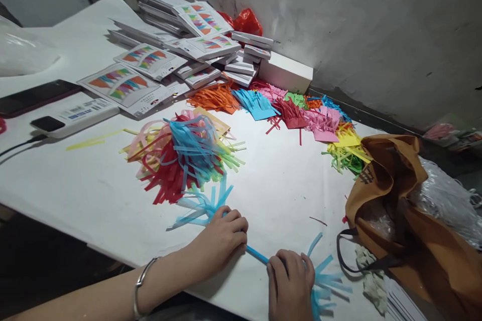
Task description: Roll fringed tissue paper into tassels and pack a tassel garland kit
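A light blue paper tassel (pixel 257 254) lies near the front of the table, its middle rolled into a thin strand and its fringed ends spread to both sides. My left hand (pixel 228 233), a silver bangle on its wrist, has its fingers curled down over the left part of the strand. Around the other end of the strand, my right hand (pixel 289 281) is closed, with blue fringe showing beyond it. Just past my left hand rests a loose pile of fringed tissue paper (pixel 194 148) in red, blue, yellow, pink and green.
Folded fringed paper bundles (pixel 295 113) line the back right. Behind them are stacked printed packs (pixel 203 17) and a white box (pixel 286 72). A phone (pixel 37 96) and a white power bank (pixel 75 113) lie at left. A brown bag (pixel 399 200) sits at right.
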Demonstrator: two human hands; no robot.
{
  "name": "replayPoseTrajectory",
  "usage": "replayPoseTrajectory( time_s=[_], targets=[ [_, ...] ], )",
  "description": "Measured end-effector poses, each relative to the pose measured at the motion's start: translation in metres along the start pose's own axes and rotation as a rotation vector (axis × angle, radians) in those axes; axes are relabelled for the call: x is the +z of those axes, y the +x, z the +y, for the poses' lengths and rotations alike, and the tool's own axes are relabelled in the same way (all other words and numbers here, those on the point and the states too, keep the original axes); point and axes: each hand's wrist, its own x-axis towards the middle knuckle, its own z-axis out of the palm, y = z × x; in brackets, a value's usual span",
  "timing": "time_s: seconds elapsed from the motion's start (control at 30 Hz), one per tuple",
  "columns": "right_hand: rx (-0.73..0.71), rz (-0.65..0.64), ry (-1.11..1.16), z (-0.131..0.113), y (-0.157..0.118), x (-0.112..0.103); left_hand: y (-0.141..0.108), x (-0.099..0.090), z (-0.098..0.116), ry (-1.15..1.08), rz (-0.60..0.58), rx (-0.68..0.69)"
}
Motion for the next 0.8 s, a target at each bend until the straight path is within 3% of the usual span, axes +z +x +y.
replayPoseTrajectory(
  time_s=[0.17, 0.23, 0.3, 0.43, 0.57, 0.7, 0.8],
  targets=[
    [0.157, 0.041, -0.1, -0.016, 0.006, 0.002, 0.01, 0.004, 0.014, 0.171, -0.034, -0.127],
    [0.194, 0.054, -0.133, -0.02, 0.007, 0.003, 0.013, 0.005, 0.015, 0.222, -0.034, -0.116],
    [0.178, 0.063, -0.115, -0.022, 0.006, 0.004, 0.014, 0.004, 0.012, 0.235, -0.045, -0.006],
    [0.015, 0.04, 0.032, -0.023, 0.005, 0.007, 0.012, 0.002, 0.008, 0.269, -0.054, 0.251],
    [-0.013, 0.001, 0.044, -0.025, 0.012, 0.008, 0.013, 0.007, 0.009, 0.311, -0.032, 0.317],
    [-0.075, -0.036, 0.051, -0.024, 0.026, 0.0, 0.016, 0.0, 0.015, 0.131, -0.069, 0.152],
    [-0.218, 0.122, 0.043, -0.02, 0.034, -0.018, 0.018, -0.024, 0.027, -0.213, -0.091, -0.017]
  ],
)
